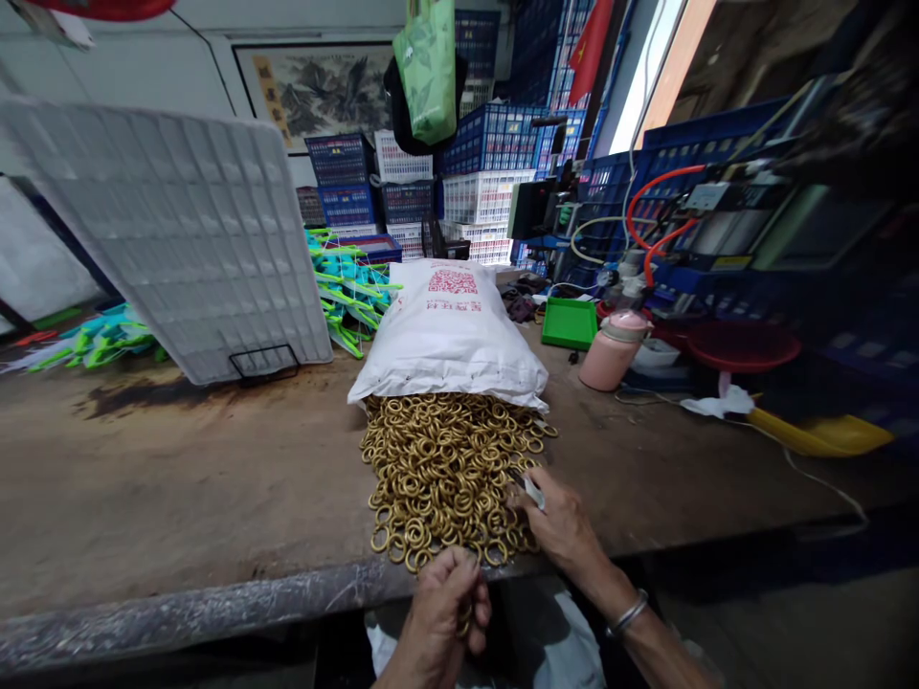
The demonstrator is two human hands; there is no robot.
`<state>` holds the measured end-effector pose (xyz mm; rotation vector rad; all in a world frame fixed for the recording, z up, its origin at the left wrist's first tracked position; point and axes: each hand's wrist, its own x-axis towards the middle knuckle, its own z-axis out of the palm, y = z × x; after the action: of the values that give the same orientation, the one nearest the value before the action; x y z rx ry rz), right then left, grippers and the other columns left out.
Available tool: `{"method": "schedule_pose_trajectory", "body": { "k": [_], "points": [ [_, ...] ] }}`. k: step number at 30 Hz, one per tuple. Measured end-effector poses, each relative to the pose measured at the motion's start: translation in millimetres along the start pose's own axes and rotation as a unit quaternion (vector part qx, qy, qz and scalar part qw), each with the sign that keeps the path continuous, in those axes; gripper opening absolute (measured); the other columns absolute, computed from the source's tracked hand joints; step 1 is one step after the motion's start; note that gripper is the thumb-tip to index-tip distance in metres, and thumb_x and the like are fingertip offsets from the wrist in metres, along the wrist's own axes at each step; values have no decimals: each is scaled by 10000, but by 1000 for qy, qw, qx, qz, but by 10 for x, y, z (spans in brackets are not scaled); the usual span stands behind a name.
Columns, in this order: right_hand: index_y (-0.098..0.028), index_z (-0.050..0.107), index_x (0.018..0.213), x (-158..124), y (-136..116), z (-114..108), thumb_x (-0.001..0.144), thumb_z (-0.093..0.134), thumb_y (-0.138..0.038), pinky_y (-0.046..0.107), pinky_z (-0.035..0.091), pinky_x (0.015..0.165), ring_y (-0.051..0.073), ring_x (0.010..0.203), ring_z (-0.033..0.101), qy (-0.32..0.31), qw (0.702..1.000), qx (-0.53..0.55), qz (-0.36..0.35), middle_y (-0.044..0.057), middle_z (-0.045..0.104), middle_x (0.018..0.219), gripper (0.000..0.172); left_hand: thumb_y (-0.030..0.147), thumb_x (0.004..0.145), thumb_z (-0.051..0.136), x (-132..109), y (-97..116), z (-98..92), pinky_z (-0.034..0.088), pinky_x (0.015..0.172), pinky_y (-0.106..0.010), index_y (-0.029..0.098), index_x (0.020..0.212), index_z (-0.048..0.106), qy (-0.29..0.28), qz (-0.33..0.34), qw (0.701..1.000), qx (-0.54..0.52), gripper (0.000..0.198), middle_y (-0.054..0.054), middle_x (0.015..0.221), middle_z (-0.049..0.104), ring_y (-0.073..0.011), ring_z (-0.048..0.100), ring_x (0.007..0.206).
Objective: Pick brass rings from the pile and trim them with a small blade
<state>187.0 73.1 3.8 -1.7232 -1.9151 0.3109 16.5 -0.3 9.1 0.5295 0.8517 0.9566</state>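
Note:
A heap of gold-coloured metal rings (437, 478) spills from the mouth of a white woven sack (452, 335) onto the tabletop. My left hand (445, 612) is closed at the table's front edge, just below the heap. Between its curled fingers shows part of a gold ring (465, 617). At the right side of the heap, my right hand (564, 526) touches the rings with its fingers bent. A small whitish piece (532, 493) sits at its thumb and fingertips; its kind is unclear. A bracelet circles the right wrist.
On the left a translucent ribbed tray (187, 239) leans upright in a black wire stand (264, 364), with green and turquoise plastic pieces (348, 287) behind. To the right stand a green tray (570, 322), a pink bottle (616, 352) and a yellow scoop (825, 431). Crates are stacked behind.

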Motion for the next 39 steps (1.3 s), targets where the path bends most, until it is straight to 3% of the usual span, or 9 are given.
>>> {"method": "schedule_pose_trajectory", "body": {
  "k": [3,6,14,23,29,39],
  "points": [
    [-198,468,719,64,-45,-86,722,401,-177,222,338,562,134,595,500,6,998,-1,-59,9,551,647,70,468,667,609,11,60,17,145,328,-142,176,667,383,1,11,1000,20,369,68,525,412,-21,303,384],
    [-195,482,743,119,-104,-151,749,388,-185,208,338,564,121,585,498,2,998,6,-66,0,550,641,95,469,700,577,41,83,-6,137,339,-150,179,693,391,2,37,998,52,345,85,505,366,-19,272,379],
    [-189,521,813,206,-211,-258,671,417,-80,217,287,572,131,675,530,-70,982,-136,-111,25,613,771,206,487,711,551,84,111,-54,139,337,-154,183,708,406,12,65,994,91,336,94,469,343,-27,243,367],
    [-198,563,739,417,-422,-430,668,438,-96,217,257,539,120,644,529,-137,962,-199,-130,21,618,730,177,531,671,562,74,136,-35,129,330,-154,184,685,412,33,55,991,121,378,98,426,349,-25,230,338],
    [-183,580,697,587,-552,-433,704,451,-149,224,245,527,129,630,541,-156,951,-235,-128,38,626,704,133,523,662,567,66,192,19,122,320,-157,189,676,406,38,51,989,131,371,101,424,344,-26,215,335],
    [-177,545,604,631,-475,-289,688,413,-162,221,212,490,107,533,453,-151,975,-133,-100,12,568,586,157,471,664,578,75,282,88,180,381,-179,176,628,435,44,101,983,150,329,90,457,331,-33,244,374]
  ]
}}
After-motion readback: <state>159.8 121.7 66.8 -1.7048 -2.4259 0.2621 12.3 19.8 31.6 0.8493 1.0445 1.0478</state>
